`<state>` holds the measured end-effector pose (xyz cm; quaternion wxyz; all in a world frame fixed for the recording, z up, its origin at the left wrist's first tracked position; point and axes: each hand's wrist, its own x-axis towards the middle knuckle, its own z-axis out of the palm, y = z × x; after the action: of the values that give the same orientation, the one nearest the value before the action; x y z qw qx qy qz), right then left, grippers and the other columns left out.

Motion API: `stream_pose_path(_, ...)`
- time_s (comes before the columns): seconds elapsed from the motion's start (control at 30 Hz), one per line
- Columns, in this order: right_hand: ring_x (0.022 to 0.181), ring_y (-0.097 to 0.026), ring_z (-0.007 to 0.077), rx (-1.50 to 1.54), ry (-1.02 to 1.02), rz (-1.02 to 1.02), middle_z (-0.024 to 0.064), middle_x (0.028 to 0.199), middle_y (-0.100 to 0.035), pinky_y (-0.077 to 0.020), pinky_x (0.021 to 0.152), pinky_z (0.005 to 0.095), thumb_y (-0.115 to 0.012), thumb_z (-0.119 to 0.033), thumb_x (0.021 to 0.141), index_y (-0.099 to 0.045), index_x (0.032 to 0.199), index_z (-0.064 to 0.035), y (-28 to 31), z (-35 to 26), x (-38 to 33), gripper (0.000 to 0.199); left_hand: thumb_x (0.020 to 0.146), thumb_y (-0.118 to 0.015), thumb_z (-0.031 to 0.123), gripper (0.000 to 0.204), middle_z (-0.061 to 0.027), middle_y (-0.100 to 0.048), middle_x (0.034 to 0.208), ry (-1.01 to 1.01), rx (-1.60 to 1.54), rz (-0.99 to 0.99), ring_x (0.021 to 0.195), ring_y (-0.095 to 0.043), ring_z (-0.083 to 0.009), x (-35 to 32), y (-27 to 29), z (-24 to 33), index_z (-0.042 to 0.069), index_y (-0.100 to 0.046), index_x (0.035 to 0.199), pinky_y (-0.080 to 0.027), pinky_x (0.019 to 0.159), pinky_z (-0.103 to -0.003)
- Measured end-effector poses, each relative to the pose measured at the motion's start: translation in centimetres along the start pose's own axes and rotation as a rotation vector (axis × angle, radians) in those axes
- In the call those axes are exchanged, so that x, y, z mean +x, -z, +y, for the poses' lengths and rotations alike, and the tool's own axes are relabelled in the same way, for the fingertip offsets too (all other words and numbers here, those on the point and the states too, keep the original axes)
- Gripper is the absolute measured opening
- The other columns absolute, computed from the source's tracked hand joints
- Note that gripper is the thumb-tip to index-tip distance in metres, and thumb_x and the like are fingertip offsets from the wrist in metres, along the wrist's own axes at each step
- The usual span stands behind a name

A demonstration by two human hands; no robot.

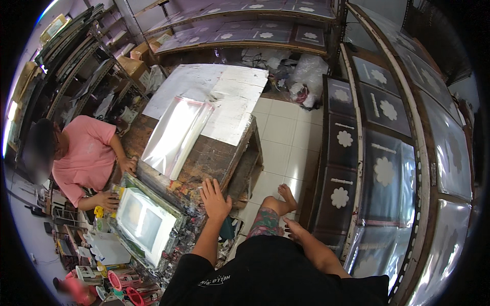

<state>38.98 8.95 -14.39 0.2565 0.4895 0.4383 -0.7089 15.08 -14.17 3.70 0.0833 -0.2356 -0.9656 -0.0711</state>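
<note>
Two hands are seen at work from above. The left hand [214,199] is laid flat, fingers spread and holding nothing, on the paint-stained worktable [214,158] at its near edge. Just beside it, to the left, a framed printing screen [145,222] is steadied by a co-worker in a pink shirt [87,155]. The right hand [295,228] is kept low by the knee; whether anything is gripped cannot be told. Clear plastic sheets [176,133] lie farther up the table.

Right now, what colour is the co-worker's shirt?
Pink, plain to see in the head view: the shirt.
</note>
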Motion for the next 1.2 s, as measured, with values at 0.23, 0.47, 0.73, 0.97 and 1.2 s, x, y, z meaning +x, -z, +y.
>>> stream_pose_path(0.23,0.132,-0.044,0.0301,0.005,0.055,-0.054,0.0128,0.144,-0.048,-0.0334,0.108,0.0498,-0.059,-0.065,0.089,-0.041,0.147,-0.0074,-4.2,-3.4,0.1,0.084,0.080,-0.073,0.037,0.095,-0.0313,-0.025,0.157,0.011,0.033,-0.045,0.147,-0.021,-0.0470,-0.1,-0.1,0.1,-0.005,-0.028,0.152,-0.016,0.119,-0.058)
stream_pose_path(0.47,0.116,-0.057,0.0303,-0.126,0.068,-0.116,0.0174,0.129,-0.058,-0.0476,0.096,0.0449,-0.063,-0.050,0.093,-0.050,0.135,0.0014,-2.4,-1.9,1.3,0.067,0.081,-0.072,0.039,0.092,-0.0308,-0.027,0.156,0.018,0.026,-0.035,0.148,-0.020,-0.0460,0.3,0.2,0.2,-0.004,-0.031,0.151,-0.016,0.119,-0.057)
stream_pose_path(0.73,0.090,-0.063,0.0241,-0.179,0.159,0.064,0.0091,0.093,-0.062,-0.0525,0.080,0.0411,-0.066,-0.034,0.096,-0.059,0.106,-0.0070,1.1,0.2,4.1,0.030,0.080,-0.072,0.037,0.086,-0.0281,-0.031,0.155,0.057,0.023,-0.015,0.145,-0.027,-0.0442,0.5,0.2,0.4,-0.001,-0.037,0.149,-0.019,0.119,-0.057)
stream_pose_path(0.97,0.079,-0.066,0.0214,-0.353,0.204,0.112,0.0078,0.089,-0.061,-0.0570,0.064,0.0344,-0.060,-0.019,0.099,-0.060,0.110,-0.0052,6.7,-0.7,7.8,0.017,0.082,-0.072,0.033,0.081,-0.0262,-0.032,0.155,0.082,0.011,0.007,0.145,-0.028,-0.0420,-0.1,0.2,0.0,0.000,-0.038,0.148,-0.023,0.118,-0.054)
stream_pose_path(1.2,0.080,-0.067,0.0233,-0.492,0.212,0.067,0.0075,0.091,-0.064,-0.0579,0.071,0.0370,-0.061,-0.022,0.098,-0.061,0.112,-0.0063,9.3,-6.8,7.3,0.021,0.084,-0.070,0.030,0.073,-0.0239,-0.036,0.154,0.116,0.012,0.020,0.144,-0.031,-0.0394,0.4,0.3,0.0,0.003,-0.043,0.146,-0.025,0.118,-0.051)
